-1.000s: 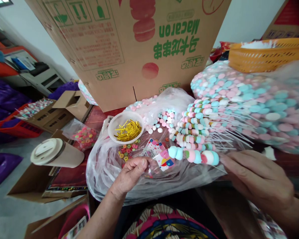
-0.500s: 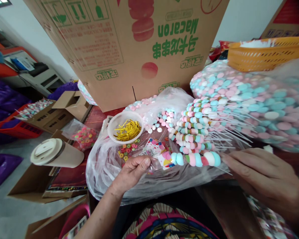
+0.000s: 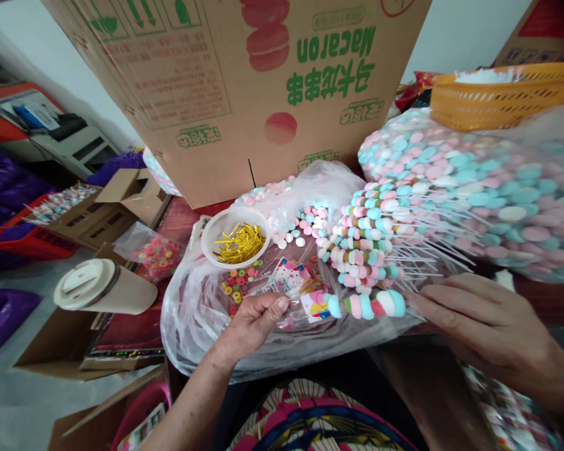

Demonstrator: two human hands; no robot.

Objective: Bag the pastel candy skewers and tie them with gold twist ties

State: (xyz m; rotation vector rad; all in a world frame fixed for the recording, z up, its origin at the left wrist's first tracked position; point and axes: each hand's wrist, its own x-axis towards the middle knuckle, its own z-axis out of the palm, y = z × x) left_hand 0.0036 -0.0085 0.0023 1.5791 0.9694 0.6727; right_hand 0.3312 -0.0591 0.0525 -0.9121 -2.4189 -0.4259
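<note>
Between my hands a marshmallow skewer [image 3: 366, 305] in blue, white, pink and red lies level, its left end inside a small printed clear bag [image 3: 314, 305]. My left hand [image 3: 258, 319] pinches the clear end of this bag between thumb and forefinger. At the other end my right hand [image 3: 489, 332] has its fingers closed around the skewer's stick, most of which the hand hides. Just behind lies a pile of finished marshmallow skewers [image 3: 366, 241] with white sticks pointing right. More printed bags [image 3: 289, 274] rest on the plastic sheet.
A white bowl [image 3: 207, 250] of gold twist ties [image 3: 240, 244] stands left of loose marshmallows [image 3: 310, 219]. Colourful ring candies [image 3: 239, 289] lie below it. Behind rises a large carton [image 3: 192, 81]. A big marshmallow bag [image 3: 512, 194], an orange basket [image 3: 479, 106] and a lidded cup [image 3: 126, 288] flank the area.
The skewer has shifted slightly left, deeper into the printed bag, as my right hand moved left. My left hand keeps its pinch and has hardly moved.
</note>
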